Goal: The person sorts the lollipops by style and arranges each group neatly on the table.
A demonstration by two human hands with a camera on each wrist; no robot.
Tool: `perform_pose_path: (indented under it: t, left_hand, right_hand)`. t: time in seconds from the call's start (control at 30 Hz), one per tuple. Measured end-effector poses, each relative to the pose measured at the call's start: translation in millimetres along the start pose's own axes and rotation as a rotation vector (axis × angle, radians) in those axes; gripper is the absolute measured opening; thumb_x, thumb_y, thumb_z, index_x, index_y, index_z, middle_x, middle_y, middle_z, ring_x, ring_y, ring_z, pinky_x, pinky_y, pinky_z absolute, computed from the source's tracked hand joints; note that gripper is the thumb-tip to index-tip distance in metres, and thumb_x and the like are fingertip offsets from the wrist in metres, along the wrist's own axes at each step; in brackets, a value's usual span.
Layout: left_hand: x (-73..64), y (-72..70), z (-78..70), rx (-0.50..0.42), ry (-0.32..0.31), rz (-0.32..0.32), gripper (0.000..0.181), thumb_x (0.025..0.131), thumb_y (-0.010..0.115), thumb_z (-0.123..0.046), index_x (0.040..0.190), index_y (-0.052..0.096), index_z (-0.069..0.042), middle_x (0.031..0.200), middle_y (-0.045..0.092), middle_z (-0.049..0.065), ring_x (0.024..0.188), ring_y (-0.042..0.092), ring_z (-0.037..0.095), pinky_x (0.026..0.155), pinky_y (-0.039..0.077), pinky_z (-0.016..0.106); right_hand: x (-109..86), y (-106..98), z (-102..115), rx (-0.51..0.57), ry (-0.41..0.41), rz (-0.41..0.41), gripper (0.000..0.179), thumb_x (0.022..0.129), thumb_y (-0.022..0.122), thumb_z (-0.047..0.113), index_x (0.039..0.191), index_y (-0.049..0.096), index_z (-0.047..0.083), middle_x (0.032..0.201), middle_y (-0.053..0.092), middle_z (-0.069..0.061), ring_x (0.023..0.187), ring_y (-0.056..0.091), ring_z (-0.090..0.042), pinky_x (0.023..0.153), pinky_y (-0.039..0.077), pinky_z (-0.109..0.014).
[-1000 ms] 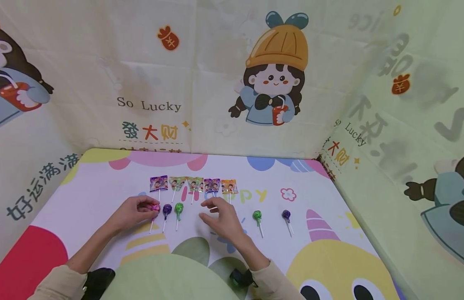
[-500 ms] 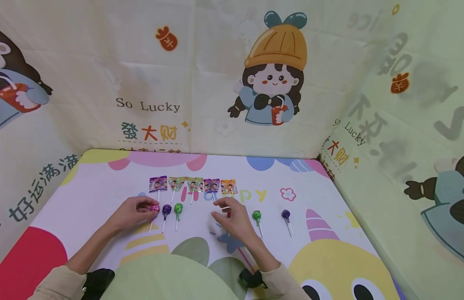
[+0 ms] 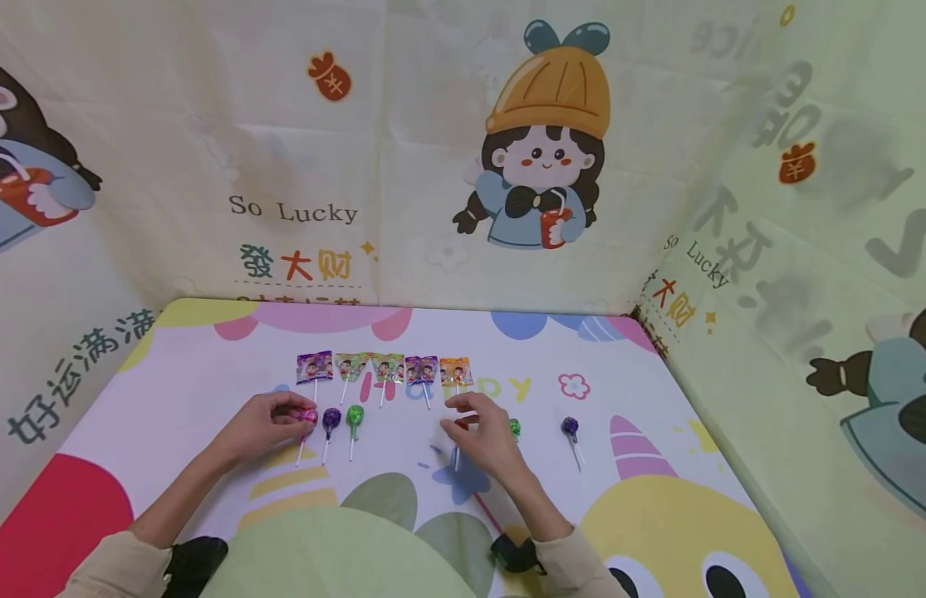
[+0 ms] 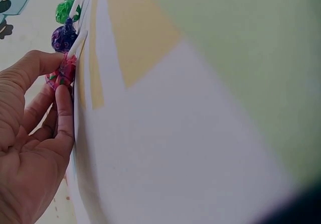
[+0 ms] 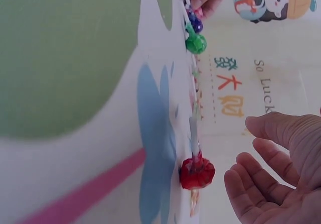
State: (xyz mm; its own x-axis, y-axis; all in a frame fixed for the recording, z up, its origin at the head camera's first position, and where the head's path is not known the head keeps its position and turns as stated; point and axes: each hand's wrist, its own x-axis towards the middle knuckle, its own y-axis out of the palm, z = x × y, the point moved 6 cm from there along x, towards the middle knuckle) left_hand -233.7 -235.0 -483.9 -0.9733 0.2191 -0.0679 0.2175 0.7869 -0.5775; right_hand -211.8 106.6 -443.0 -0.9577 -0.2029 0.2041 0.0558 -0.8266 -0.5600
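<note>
In the head view, my left hand pinches the head of a pink-wrapped lollipop between thumb and fingers, its stick toward me. Right of it lie a purple lollipop and a green lollipop. My right hand hovers beside a red lollipop, fingers loosely bent. The right wrist view shows a gap between those fingers and the red candy. Partly behind the right hand is another green lollipop; farther right lies a second purple lollipop.
Behind the hands runs a row of flat-packed lollipops: a purple packet, pale green ones, another purple packet and an orange packet. A printed cloth covers the table; a cartoon curtain hangs behind.
My right hand has moved right, from the gap beside the left green lollipop to the red lollipop, now covering part of the right green one. My left hand has stayed on the pink lollipop.
</note>
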Motion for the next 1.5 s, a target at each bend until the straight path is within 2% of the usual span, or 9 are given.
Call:
perform_pose_path:
  t: [0.2, 0.47, 1.1, 1.5]
  left_hand:
    - [0.1, 0.3, -0.4, -0.007, 0.006, 0.006, 0.039, 0.09, 0.08, -0.021, 0.119, 0.068, 0.002, 0.105, 0.067, 0.008, 0.09, 0.061, 0.021, 0.074, 0.055, 0.02]
    - [-0.1, 0.2, 0.1, 0.001, 0.004, 0.003, 0.039, 0.09, 0.08, -0.021, 0.119, 0.068, 0.002, 0.104, 0.068, 0.008, 0.09, 0.061, 0.021, 0.074, 0.055, 0.02]
    - [0.1, 1.4, 0.0, -0.012, 0.014, -0.002, 0.038, 0.09, 0.08, -0.019, 0.118, 0.068, 0.003, 0.103, 0.068, 0.008, 0.089, 0.062, 0.021, 0.073, 0.055, 0.02]
    - [-0.1, 1.8, 1.7, -0.015, 0.013, -0.001, 0.038, 0.089, 0.08, -0.018, 0.118, 0.068, 0.003, 0.103, 0.068, 0.009, 0.09, 0.061, 0.021, 0.073, 0.055, 0.02]
  right_hand:
    - [-1.1, -5, -7, 0.002, 0.018, -0.004, 0.026, 0.091, 0.078, 0.012, 0.114, 0.069, 0.003, 0.114, 0.07, -0.012, 0.11, 0.064, -0.034, 0.093, 0.057, -0.047]
    - [-3.5, -2, -18, -0.034, 0.091, 0.047, 0.027, 0.091, 0.078, 0.016, 0.115, 0.069, 0.006, 0.116, 0.067, -0.009, 0.111, 0.062, -0.028, 0.094, 0.057, -0.045]
    - [-4.0, 3, -26, -0.053, 0.047, 0.108, 0.023, 0.091, 0.077, 0.013, 0.112, 0.069, 0.005, 0.104, 0.067, -0.004, 0.097, 0.063, -0.02, 0.085, 0.058, -0.031]
    - [-3.5, 6, -28, -0.051, 0.072, 0.119, 0.022, 0.091, 0.077, 0.009, 0.112, 0.069, 0.005, 0.104, 0.068, -0.004, 0.096, 0.062, -0.02, 0.086, 0.058, -0.033]
